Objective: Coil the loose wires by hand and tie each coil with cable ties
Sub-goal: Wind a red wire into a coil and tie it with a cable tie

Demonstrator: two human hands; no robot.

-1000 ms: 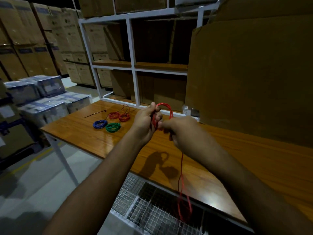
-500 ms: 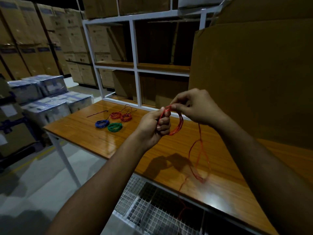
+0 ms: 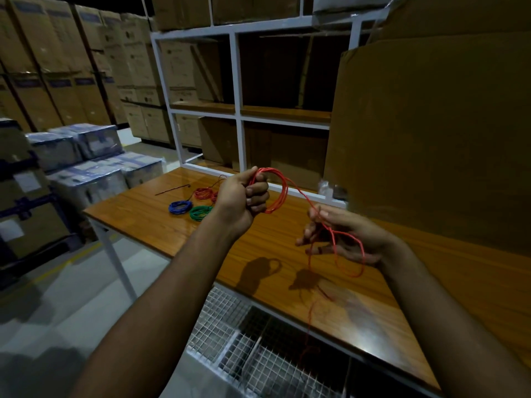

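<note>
Two hands above table (image 3: 161, 225) edge, left hand (image 3: 244, 196) gripping red coil (image 3: 277, 191)

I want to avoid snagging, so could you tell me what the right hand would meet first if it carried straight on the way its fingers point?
Probably the left hand gripping the red wire coil; the right hand points left, though depth is unclear.

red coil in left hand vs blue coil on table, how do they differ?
The red coil is gripped in the left hand above the table; the blue coil lies flat on it. The red coil's loops are wide, with a loose tail running to the right hand; the blue coil is small and tightly wound. Both are thin insulated wire.
</note>
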